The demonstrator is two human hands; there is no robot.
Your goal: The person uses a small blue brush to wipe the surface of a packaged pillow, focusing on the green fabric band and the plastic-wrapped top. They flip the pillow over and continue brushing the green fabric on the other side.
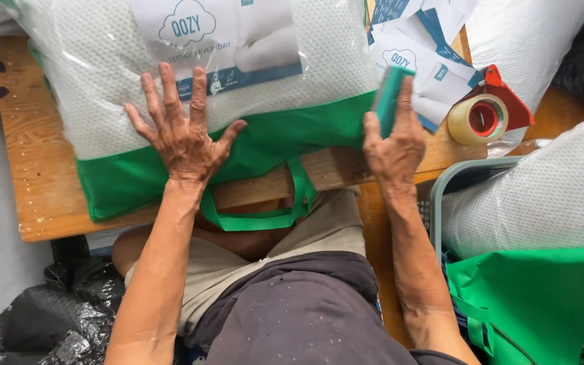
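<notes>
two bagged pillows (pixel 190 81) – one tape dispenser (pixel 484 111) – perhaps six paper labels (pixel 427 54).

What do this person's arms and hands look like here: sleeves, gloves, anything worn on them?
Both arms are bare from upper arm to fingertips: no gloves, watch, rings or bands on the left hand or the right hand. Only the edge of a dark, paint-flecked short-sleeved shirt shows near the shoulders.

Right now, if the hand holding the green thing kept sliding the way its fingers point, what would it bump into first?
The right hand points up the table, along the packed pillow's right edge. First in line is probably the pile of white-and-blue paper cards just past the teal tool, though depth is hard to judge.
</notes>
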